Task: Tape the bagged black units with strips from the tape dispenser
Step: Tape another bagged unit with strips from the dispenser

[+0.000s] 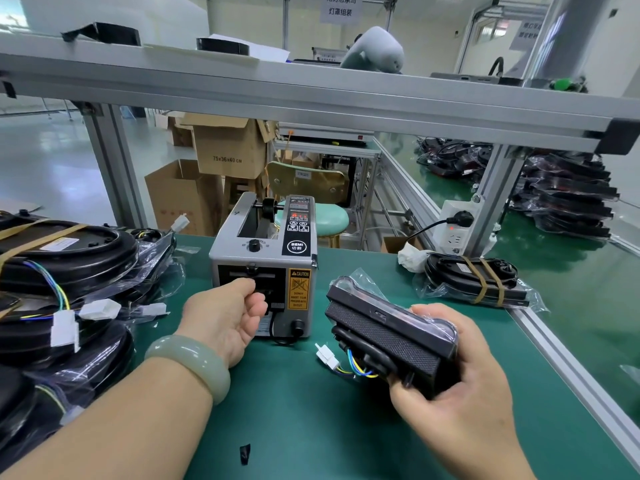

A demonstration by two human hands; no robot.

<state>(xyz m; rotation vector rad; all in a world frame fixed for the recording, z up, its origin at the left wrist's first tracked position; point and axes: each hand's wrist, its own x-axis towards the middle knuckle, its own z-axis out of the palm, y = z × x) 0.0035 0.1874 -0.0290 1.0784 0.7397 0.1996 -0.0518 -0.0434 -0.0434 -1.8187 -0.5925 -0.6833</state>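
At the front of the green worktop [311, 420], the left grip [225, 317] was placed at the outlet of the tape dispenser [263, 258]. Its fingers were curled and pinched together there. Whether a strip lay between them could not be told.

The right grip [460, 410] was clenched round one bagged black unit [391, 337], held just above the worktop to the right of the dispenser. The unit's white plug [327, 356] hung free on coloured wires. No tape was visible on this unit.

Progress, as judged:
- One finished unit [481, 278] lay behind it, bound by two tan strips.
- The pile [69, 258] on the left held many bagged units. The top one carried tan strips; the state of those beneath was unclear.
- The unit in hand was not yet taped, so the task appeared partly done.

A scrap of black tape [245, 453] lay on the worktop near the front edge. An aluminium shelf [311, 95] ran overhead. Beyond the worktop stood cardboard boxes [228, 150] and a green stool [329, 220]. A wall socket [457, 223] was fixed to the frame, and a further stack of black units [568, 206] lay on the next bench.
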